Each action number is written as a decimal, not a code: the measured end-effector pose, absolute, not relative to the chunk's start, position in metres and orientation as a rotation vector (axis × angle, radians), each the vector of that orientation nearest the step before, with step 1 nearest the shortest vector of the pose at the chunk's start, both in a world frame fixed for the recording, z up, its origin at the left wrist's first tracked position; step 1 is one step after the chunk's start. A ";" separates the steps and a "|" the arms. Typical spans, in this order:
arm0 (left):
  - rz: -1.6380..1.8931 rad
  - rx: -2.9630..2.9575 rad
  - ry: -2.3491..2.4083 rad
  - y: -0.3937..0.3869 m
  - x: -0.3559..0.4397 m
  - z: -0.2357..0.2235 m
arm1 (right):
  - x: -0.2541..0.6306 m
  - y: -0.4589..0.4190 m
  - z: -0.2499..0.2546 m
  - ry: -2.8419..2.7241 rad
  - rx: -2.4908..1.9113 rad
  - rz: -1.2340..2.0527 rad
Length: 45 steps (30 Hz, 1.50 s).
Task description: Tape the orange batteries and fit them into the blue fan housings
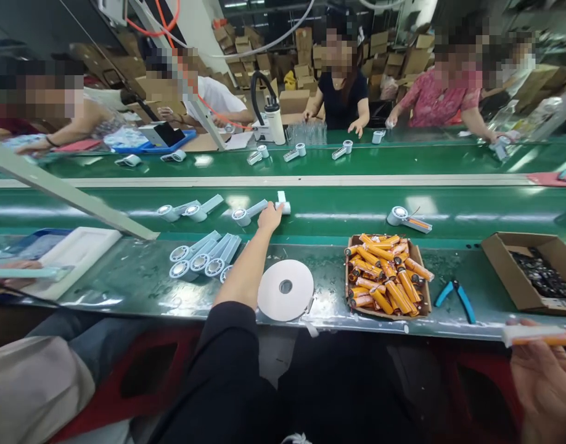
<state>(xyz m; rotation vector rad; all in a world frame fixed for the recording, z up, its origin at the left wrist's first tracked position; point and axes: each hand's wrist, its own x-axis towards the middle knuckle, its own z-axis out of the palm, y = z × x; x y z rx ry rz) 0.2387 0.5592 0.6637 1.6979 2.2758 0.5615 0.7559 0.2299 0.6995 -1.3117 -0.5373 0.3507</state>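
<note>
Reference for all of this: the white roll (277,299). Its near rim sat right by the front edge of the bench (328,280), so I had little margin there — more to its right, where speckled bench top showed up to the cardboard tray (426,303). Beyond the roll, a glossy green belt (338,216) ran crosswise, with an open stretch off to the right.

Roll was flat, matte, small core hole. Tray held heaped orange cylindrical cells (388,274); right of that, blue-handled nippers (465,302), then a carton (500,268) of small dark parts (542,274). Left of the roll: clustered pale-blue units (199,263), smooth, round vented heads, flat handles.

Left hand (269,217) reached past the roll, fingers curled down at a pale unit (285,208) straight beyond it — touching, it looked, but I couldn't tell whether they gripped. Right hand (539,370), far right of the roll, had fingers closed around a white-and-orange piece (544,336), its end projecting toward the roll.
</note>
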 end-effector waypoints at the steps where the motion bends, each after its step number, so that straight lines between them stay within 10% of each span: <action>1: 0.516 1.758 2.253 0.561 0.244 0.665 | 0.760 0.229 0.695 -0.526 -1.329 0.339; 22: -0.118 2.522 1.241 0.610 0.424 0.662 | 0.668 0.516 0.722 -1.627 -1.093 0.959; 45: 0.304 2.094 1.469 0.607 0.458 0.652 | 0.629 0.570 0.696 -2.975 -1.778 0.094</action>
